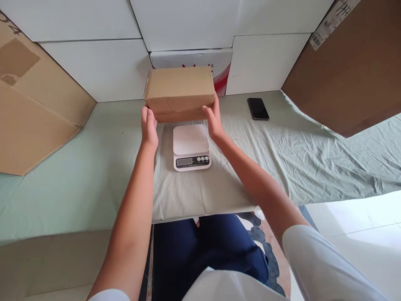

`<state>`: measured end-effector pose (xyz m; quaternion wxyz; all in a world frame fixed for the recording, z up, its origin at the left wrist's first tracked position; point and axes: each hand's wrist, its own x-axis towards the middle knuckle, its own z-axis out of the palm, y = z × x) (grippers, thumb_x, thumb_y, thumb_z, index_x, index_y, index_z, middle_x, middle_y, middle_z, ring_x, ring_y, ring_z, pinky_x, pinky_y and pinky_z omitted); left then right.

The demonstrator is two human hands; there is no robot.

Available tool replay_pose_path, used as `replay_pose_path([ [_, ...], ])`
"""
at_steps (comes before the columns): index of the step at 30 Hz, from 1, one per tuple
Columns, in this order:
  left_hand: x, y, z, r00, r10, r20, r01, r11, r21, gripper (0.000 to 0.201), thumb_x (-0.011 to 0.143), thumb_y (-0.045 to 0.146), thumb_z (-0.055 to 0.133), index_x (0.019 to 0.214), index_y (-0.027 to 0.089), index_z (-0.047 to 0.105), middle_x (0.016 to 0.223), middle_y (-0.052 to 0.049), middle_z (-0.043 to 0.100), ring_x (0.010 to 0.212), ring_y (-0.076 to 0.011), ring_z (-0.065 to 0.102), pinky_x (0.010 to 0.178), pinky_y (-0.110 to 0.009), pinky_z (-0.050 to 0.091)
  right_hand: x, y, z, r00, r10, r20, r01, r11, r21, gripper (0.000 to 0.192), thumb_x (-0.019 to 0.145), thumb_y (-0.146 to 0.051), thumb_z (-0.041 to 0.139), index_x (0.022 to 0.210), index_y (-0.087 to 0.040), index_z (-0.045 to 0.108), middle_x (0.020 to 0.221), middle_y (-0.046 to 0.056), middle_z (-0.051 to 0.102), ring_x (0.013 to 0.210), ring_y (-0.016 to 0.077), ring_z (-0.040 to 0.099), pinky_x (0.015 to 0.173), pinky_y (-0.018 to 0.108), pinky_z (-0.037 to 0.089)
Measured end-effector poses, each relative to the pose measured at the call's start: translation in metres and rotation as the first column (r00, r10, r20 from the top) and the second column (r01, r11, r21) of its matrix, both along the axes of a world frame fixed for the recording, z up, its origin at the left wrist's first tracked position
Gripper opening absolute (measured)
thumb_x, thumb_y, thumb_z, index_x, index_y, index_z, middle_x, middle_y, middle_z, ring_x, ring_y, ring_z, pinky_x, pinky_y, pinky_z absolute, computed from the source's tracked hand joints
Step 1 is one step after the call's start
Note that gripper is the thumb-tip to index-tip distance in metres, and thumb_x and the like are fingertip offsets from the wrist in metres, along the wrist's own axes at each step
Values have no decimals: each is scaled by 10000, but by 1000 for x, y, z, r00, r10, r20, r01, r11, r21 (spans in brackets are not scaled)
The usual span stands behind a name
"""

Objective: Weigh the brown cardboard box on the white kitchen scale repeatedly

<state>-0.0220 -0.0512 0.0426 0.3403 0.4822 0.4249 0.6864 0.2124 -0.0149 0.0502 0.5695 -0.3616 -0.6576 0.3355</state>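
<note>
A closed brown cardboard box [180,85] is held between my two hands, beyond the kitchen scale. My left hand [148,125] grips its near left corner, with the fingers partly hidden by the box. At the near right corner my right hand [213,117] holds it, thumb on the front face. Close in front of the box sits a white digital kitchen scale [191,140], its platform bare and its button panel facing me. Whether the box's underside touches the cloth behind the scale I cannot tell.
A pale green cloth [119,167] covers the table. A black phone [258,108] lies to the right. Large cardboard boxes stand at left [40,96] and right [347,71]. White boxes [188,21] line the back, one with red print [223,79].
</note>
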Motion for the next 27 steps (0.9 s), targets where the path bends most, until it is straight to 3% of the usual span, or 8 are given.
replay_pose_path([
  [4,2,32,-26,997,33,67,-31,999,-31,739,721,861,629,1155,264,605,1474,-116,606,1456,-248,519,1231,-418,376,-8,35,-21,994,-9,-106,0,996,-87,969,835,-846,378,1614,-309,166,1731,11,290,1615,234,280,1365,493,251],
  [7,3,35,-41,998,18,60,-16,999,-41,712,744,844,623,1159,266,621,1485,-126,599,1472,-235,505,1229,-406,377,-5,37,-32,989,-31,-146,13,992,-126,942,806,-819,433,1567,-290,264,1693,32,363,1582,235,338,1355,482,270],
  [11,8,36,-48,998,0,61,5,997,-74,769,730,862,622,1200,253,614,1497,-144,591,1484,-247,497,1239,-422,374,-4,34,-38,985,-61,-162,38,989,-142,916,786,-795,462,1530,-280,326,1650,42,427,1525,246,415,1333,484,311],
  [15,4,39,-43,999,2,46,4,991,-131,824,844,830,522,1330,164,543,1586,-184,507,1511,-254,462,1268,-444,319,-1,45,-44,971,-102,-215,64,982,-178,939,751,-788,517,1511,-257,364,1670,66,391,1564,276,373,1346,517,280],
  [18,-21,35,-30,998,48,52,-41,992,-121,866,984,749,312,1534,80,322,1741,-193,238,1626,-228,244,1323,-433,175,21,68,-46,931,-234,-281,163,953,-256,941,801,-796,437,1553,-254,277,1717,73,271,1666,272,157,1366,579,159],
  [20,-43,29,-20,994,85,72,-79,994,-81,889,1001,744,133,1597,89,213,1781,-153,107,1663,-225,103,1344,-424,98,45,83,-45,887,-330,-322,246,929,-276,883,857,-751,346,1577,-261,198,1732,62,193,1685,243,71,1369,580,113],
  [23,-63,18,-12,981,153,120,-142,985,-95,941,979,730,-44,1619,73,168,1786,-133,99,1668,-226,72,1353,-431,88,79,96,-44,848,-424,-317,328,891,-314,840,869,-705,274,1572,-257,178,1712,72,200,1680,231,116,1369,554,131],
  [27,-54,16,-16,984,150,93,-133,978,-160,934,989,757,93,1627,85,209,1786,-115,136,1664,-227,111,1362,-418,134,82,84,-43,848,-429,-311,311,878,-365,751,895,-624,307,1548,-259,239,1707,56,245,1660,208,199,1375,499,155],
])
